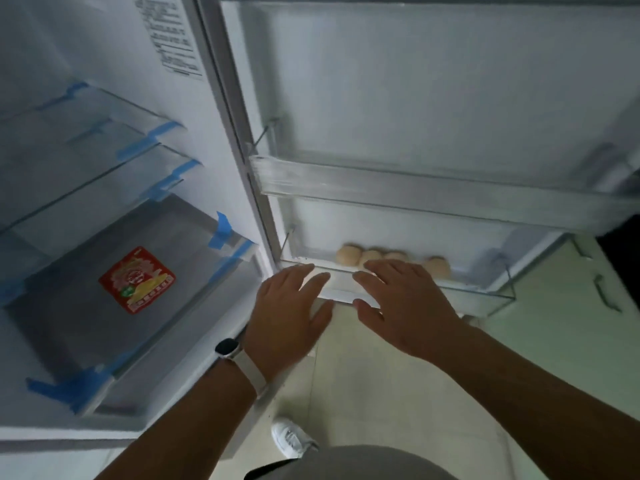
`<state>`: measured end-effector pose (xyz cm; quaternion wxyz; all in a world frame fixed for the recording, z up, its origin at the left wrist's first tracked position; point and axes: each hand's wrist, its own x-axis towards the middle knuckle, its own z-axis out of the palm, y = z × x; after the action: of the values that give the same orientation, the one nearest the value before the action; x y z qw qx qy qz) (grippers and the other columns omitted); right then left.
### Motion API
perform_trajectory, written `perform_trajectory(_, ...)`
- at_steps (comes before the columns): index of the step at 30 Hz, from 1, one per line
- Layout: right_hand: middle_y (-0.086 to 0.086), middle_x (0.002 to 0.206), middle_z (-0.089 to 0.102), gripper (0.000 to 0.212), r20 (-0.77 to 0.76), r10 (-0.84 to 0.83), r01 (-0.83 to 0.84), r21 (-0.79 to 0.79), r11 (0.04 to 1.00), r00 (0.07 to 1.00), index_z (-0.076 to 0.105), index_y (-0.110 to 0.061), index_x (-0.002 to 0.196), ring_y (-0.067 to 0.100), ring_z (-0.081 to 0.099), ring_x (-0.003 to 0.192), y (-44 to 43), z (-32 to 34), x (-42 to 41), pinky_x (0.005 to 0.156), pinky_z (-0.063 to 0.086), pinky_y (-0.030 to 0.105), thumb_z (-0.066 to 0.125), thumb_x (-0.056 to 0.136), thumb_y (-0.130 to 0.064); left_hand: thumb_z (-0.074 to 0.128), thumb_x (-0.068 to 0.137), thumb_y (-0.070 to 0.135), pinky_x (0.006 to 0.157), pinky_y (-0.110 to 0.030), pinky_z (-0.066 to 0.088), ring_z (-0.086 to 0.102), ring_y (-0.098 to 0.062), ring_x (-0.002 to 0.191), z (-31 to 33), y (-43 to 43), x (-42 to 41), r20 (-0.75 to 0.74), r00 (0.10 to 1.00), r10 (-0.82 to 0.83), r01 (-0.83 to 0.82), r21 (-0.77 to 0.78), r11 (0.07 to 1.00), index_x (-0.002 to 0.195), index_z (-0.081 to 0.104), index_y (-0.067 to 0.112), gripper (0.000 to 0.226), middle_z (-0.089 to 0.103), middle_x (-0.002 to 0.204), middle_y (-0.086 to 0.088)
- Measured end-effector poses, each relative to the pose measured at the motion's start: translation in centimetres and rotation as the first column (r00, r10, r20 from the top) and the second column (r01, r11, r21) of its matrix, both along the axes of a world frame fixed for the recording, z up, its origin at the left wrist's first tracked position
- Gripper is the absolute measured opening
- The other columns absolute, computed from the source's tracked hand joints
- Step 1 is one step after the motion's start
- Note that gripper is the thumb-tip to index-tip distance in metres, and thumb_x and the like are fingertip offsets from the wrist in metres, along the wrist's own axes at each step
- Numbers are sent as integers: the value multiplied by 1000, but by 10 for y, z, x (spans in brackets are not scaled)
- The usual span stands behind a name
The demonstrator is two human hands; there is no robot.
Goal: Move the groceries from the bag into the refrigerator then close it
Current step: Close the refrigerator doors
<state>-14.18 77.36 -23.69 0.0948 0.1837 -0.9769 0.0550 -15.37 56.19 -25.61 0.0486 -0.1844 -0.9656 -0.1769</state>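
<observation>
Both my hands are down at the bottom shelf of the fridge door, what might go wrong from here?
1. The eggs look loose in the lower door shelf; a hard swing shut could roll or crack them.
2. Your left hand is near the hinge side of the door, so fingers might get pinched as it closes.

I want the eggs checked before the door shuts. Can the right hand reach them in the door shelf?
Probably yes. The right hand lies open over the front rim of the lower door shelf, close beside the eggs, and nothing shows between them.
</observation>
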Motion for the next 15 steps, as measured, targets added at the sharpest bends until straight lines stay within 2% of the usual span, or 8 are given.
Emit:
perform_trajectory(5,8,117,66,43,23,-232,232,-2,973,972,66,-16,115,31,61,103,95,3,77,83,48,42,45,90,-44,43,91,51,98,-48,47,59,-30,121,0,94,40,25,982,-187,188,-45,981,129,63,22,52,64,131,-6)
perform_trajectory(10,7,113,66,45,53,-435,435,3,900,899,66,-18,114,29,62,99,176,8,163,80,49,40,40,90,-45,39,91,54,101,-46,44,55,-28,125,12,190,87,2,939,-344,343,-80,936,132,60,25,55,62,135,-4)
perform_trajectory(15,8,120,65,48,89,-566,570,-22,821,819,64,-18,120,28,61,107,227,19,224,84,49,43,39,91,-47,36,92,55,105,-46,41,52,-27,129,25,259,118,-16,874,-485,482,-86,872,134,57,26,56,59,138,-2)
